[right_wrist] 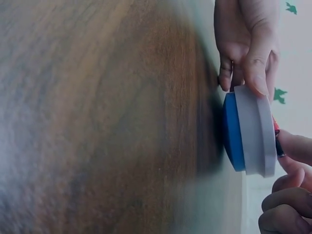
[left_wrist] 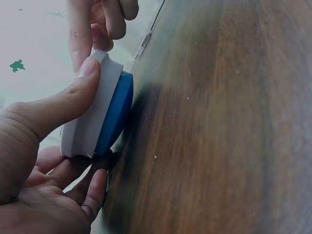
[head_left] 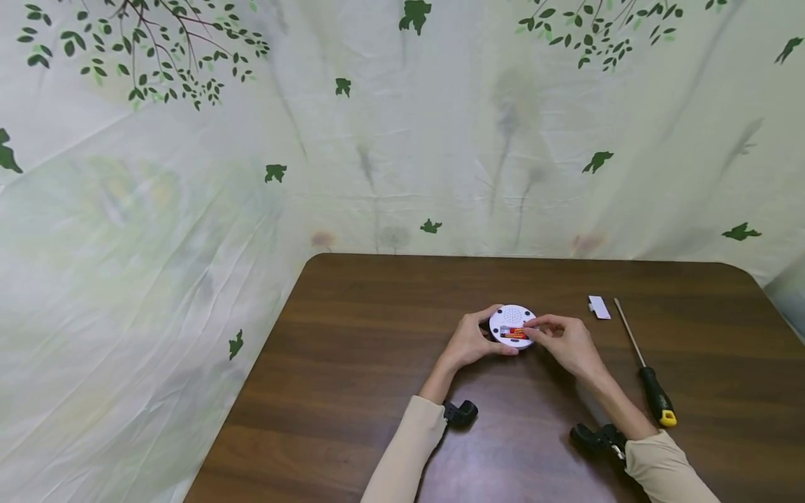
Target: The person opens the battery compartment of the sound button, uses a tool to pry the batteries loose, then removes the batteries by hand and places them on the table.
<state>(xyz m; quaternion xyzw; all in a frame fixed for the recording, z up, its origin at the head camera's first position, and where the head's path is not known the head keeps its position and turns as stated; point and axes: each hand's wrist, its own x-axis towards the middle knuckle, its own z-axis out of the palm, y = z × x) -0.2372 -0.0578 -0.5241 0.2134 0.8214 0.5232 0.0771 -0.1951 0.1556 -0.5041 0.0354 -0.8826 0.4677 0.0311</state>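
My left hand point(head_left: 472, 341) grips a round white device point(head_left: 512, 314) by its rim, thumb on the near side and fingers round the far side. Its flat back with small dark feet faces up, and the blue domed part point(left_wrist: 116, 114) points down towards the table. In the open battery compartment lie red-and-yellow batteries point(head_left: 512, 333). At the compartment's right end, my right hand point(head_left: 569, 346) pinches a battery between thumb and fingertips. The right wrist view shows that battery point(right_wrist: 278, 140) standing slightly proud of the back, partly hidden by the thumb.
A small white battery cover point(head_left: 600, 308) lies on the brown wooden table point(head_left: 327, 363), right of the device. Beside it is a screwdriver point(head_left: 656, 395) with a black and yellow handle, its shaft pointing away. A leaf-patterned cloth point(head_left: 377, 140) hangs behind the table.
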